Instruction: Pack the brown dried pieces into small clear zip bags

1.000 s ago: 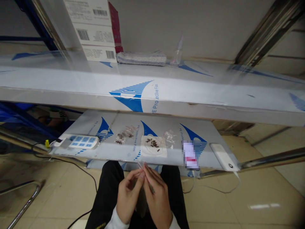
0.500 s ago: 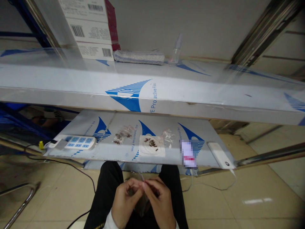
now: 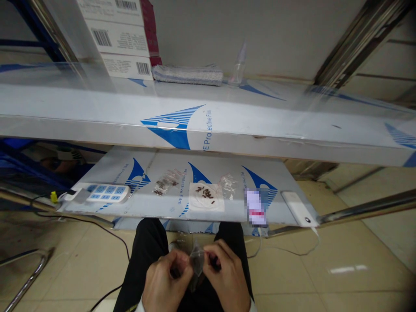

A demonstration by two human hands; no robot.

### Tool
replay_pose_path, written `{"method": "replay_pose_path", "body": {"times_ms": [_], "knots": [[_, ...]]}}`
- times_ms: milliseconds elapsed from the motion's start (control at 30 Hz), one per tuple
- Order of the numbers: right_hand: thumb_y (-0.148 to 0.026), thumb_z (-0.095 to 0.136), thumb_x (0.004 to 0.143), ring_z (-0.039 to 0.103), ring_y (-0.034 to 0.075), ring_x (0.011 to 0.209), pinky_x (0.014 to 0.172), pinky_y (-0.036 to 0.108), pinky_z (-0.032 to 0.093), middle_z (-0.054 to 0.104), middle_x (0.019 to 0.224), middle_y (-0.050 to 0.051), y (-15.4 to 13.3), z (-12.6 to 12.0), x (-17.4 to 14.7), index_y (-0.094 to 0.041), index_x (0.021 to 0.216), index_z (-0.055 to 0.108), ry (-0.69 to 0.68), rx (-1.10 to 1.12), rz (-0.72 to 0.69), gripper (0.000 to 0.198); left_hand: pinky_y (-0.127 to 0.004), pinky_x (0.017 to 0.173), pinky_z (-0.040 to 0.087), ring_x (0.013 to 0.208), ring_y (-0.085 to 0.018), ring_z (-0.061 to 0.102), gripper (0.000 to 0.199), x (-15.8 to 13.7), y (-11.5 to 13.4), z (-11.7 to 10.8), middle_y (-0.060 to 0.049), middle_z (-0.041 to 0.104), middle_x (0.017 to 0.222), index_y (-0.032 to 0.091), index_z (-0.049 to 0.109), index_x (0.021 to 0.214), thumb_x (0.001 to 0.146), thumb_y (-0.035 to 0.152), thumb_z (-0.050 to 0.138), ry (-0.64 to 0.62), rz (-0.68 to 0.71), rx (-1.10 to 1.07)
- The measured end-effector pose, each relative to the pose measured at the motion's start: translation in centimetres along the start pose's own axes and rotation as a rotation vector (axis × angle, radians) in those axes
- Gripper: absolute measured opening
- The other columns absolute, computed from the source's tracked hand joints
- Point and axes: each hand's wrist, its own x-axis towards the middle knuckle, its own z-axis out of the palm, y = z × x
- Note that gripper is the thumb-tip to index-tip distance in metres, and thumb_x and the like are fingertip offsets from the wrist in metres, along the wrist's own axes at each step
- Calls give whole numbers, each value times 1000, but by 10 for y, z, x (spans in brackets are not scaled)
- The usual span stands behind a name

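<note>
Between my hands, over my lap, is a small clear plastic bag [image 3: 196, 260], its mouth spread apart. My left hand [image 3: 167, 277] pinches one side of the bag between thumb and fingers. The opposite side is pinched by my right hand [image 3: 227, 273]. On the low shelf ahead, small dark brown pieces [image 3: 206, 193] lie on a white paper square [image 3: 198, 206]. Left of the paper is a group of clear bags with brown contents [image 3: 166, 182]. To its right lies a loose pile of clear plastic bags [image 3: 228, 185].
A power strip [image 3: 108, 193] sits at the low shelf's left end. A phone with a blurred screen [image 3: 255, 207] and a white power bank [image 3: 297, 209] are at the right. Above, the upper shelf [image 3: 260, 115] carries stacked boxes [image 3: 123, 41], a folded cloth [image 3: 188, 74] and a clear bottle [image 3: 238, 69].
My hands have moved apart, and the bag's mouth, pinched together before, now spreads between them. Things on the shelves have stayed put; the view has shifted slightly.
</note>
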Motion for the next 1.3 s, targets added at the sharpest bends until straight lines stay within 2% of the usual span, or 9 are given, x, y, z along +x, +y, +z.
{"method": "replay_pose_path", "body": {"times_ms": [100, 167, 333, 500, 667, 867, 1033, 1133, 1300], "knots": [[-14, 53, 81, 55, 22, 117, 98, 37, 46, 59, 126, 8, 4, -7, 6, -25, 117, 61, -63, 174, -122, 38, -21, 55, 51, 54, -15, 66, 7, 0, 11, 0, 2, 68, 58, 25, 66, 66, 68, 29, 61, 4, 92, -22], [-17, 53, 83, 47, 22, 127, 105, 40, 39, 58, 129, 6, 7, -8, 10, -27, 119, 59, -183, 320, -194, 37, -20, 55, 51, 55, -14, 66, 11, 3, 18, -1, 2, 69, 61, 23, 66, 69, 73, 29, 57, 26, 141, -51], [-31, 80, 60, 58, 27, 112, 97, 38, 46, 62, 118, 9, 14, 6, 13, -24, 124, 54, -138, 459, -165, 69, -19, 54, 51, 54, -13, 66, 12, 15, 29, -5, 2, 70, 61, 21, 66, 69, 73, 28, 57, 67, 143, -52], [-20, 71, 69, 62, 21, 100, 90, 31, 50, 66, 107, 5, 8, 24, 21, -26, 117, 58, 39, 498, -130, 50, -20, 55, 51, 53, -14, 65, 19, 25, 33, -5, 1, 70, 60, 20, 67, 69, 76, 35, 56, 117, 91, -92], [-13, 70, 64, 60, 23, 106, 93, 33, 49, 61, 117, 6, -2, 31, 35, -25, 128, 50, 49, 473, -182, 68, -20, 57, 52, 59, -16, 68, 21, 33, 30, -1, -1, 72, 64, 19, 66, 72, 75, 39, 58, 163, -5, -197], [-10, 63, 71, 63, 18, 96, 86, 29, 51, 64, 104, 3, -6, 39, 46, -26, 121, 55, 71, 423, -201, 53, -21, 55, 49, 53, -14, 64, 28, 39, 29, -4, 0, 70, 64, 20, 65, 72, 82, 44, 54, 228, 77, -143], [-26, 61, 80, 61, 18, 90, 82, 31, 51, 63, 102, 6, 32, 26, 94, -20, 125, 52, -13, 75, -185, 46, -20, 61, 49, 61, -14, 64, 32, 35, 2, -14, 0, 70, 69, 20, 64, 79, 88, 44, 45, 257, 90, -130], [-34, 55, 84, 57, 20, 101, 88, 32, 47, 60, 112, 10, 60, 15, 144, -16, 126, 51, -281, -482, -220, 46, -19, 61, 50, 64, -14, 66, 34, 26, -29, -15, 1, 70, 69, 21, 64, 77, 88, 46, 44, 205, 62, -134], [-32, 68, 69, 54, 30, 105, 86, 41, 44, 61, 110, 14, 75, 21, 210, -14, 109, 63, -567, -809, -278, 43, -17, 56, 50, 57, -12, 65, 34, 4, -70, -7, 2, 68, 64, 22, 64, 75, 86, 49, 47, 149, -15, -157]]}}
